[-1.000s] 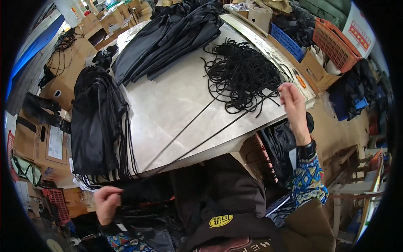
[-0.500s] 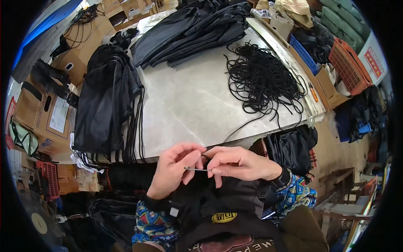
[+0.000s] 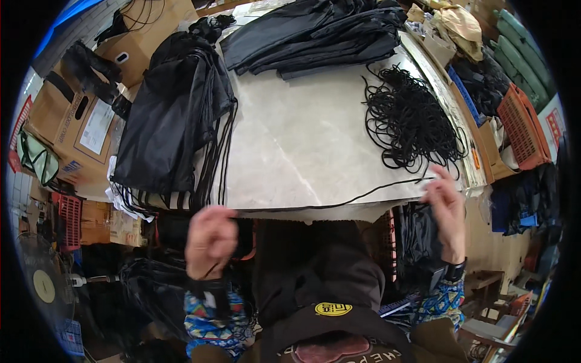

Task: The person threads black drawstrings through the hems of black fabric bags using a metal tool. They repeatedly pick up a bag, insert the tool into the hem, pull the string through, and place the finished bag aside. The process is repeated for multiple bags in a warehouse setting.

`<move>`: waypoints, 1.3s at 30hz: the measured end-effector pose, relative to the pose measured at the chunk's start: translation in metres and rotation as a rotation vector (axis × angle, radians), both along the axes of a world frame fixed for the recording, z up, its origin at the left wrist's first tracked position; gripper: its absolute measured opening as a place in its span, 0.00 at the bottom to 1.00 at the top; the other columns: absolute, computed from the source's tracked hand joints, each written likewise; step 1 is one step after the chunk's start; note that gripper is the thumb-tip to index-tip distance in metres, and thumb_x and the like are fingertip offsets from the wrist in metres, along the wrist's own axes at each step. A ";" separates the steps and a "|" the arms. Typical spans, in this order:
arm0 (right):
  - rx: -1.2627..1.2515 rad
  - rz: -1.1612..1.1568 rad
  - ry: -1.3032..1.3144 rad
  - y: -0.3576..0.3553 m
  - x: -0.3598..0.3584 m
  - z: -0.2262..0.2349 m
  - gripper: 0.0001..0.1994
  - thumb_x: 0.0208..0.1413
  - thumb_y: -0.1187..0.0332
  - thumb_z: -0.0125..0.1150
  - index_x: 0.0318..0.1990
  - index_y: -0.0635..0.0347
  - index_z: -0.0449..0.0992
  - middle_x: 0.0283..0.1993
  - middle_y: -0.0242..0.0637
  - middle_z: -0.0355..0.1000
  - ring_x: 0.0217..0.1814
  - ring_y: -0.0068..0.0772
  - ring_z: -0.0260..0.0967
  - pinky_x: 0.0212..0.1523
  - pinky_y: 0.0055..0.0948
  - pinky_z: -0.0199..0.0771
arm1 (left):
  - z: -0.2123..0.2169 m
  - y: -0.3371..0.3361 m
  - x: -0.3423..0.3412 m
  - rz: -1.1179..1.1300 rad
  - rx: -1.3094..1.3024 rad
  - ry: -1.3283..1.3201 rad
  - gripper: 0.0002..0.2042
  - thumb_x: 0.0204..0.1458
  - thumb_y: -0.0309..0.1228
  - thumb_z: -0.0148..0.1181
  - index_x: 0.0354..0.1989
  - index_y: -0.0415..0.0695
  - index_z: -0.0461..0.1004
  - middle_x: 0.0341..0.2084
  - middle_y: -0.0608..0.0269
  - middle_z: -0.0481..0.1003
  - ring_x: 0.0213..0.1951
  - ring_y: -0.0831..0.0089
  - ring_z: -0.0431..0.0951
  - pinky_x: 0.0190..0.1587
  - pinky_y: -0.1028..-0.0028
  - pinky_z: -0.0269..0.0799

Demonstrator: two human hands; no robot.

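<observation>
I see a person's two forearms [image 3: 215, 317] reaching forward, well apart. The left hand [image 3: 212, 239], blurred, curls its fingers inward; the right hand [image 3: 445, 206], slightly farther forward, has loosely bent fingers.

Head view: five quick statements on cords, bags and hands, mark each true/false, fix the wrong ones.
1. The tangled black cord pile lies on the tabletop's right side. True.
2. The black drawstring bags lie right of that pile. False: they lie left of it.
3. A single black cord runs along the tabletop's near edge. True.
4. The left hand and right hand touch each other. False: they are well apart.
5. The orange crate stands beyond the tabletop's right edge. True.
</observation>
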State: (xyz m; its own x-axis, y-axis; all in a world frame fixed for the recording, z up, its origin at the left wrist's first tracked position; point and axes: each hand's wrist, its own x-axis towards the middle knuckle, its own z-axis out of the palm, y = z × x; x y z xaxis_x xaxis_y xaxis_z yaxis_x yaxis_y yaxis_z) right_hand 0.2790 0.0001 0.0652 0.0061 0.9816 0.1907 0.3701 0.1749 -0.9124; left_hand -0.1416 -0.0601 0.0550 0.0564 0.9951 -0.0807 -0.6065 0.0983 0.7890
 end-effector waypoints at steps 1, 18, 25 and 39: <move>-0.064 0.242 -0.031 0.001 -0.022 0.006 0.06 0.59 0.74 0.51 0.39 0.65 0.74 0.52 0.38 0.68 0.37 0.21 0.70 0.38 0.20 0.70 | 0.007 0.010 0.025 -0.129 -0.203 0.199 0.09 0.58 0.26 0.49 0.41 0.33 0.72 0.15 0.64 0.71 0.09 0.86 0.59 0.11 0.84 0.50; -0.446 0.225 0.132 -0.020 -0.032 0.016 0.05 0.54 0.74 0.58 0.30 0.65 0.78 0.39 0.28 0.69 0.24 0.09 0.56 0.22 0.12 0.52 | -0.030 0.040 0.035 -0.149 -0.121 -1.114 0.17 0.63 0.33 0.39 0.53 0.35 0.68 0.48 0.50 0.73 0.39 0.73 0.76 0.27 0.82 0.73; -0.471 0.135 0.101 -0.034 -0.005 0.014 0.05 0.53 0.75 0.57 0.30 0.66 0.77 0.40 0.29 0.68 0.25 0.11 0.58 0.24 0.13 0.54 | -0.020 0.043 0.032 0.000 -0.080 -0.773 0.14 0.61 0.27 0.45 0.53 0.36 0.66 0.50 0.54 0.72 0.50 0.70 0.75 0.37 0.74 0.78; -0.115 0.632 0.218 -0.023 -0.131 -0.003 0.06 0.58 0.76 0.53 0.39 0.65 0.75 0.50 0.38 0.68 0.38 0.22 0.69 0.39 0.21 0.69 | -0.016 0.023 0.116 -0.017 0.005 -0.071 0.08 0.58 0.27 0.53 0.43 0.39 0.76 0.43 0.62 0.73 0.44 0.76 0.71 0.45 0.76 0.67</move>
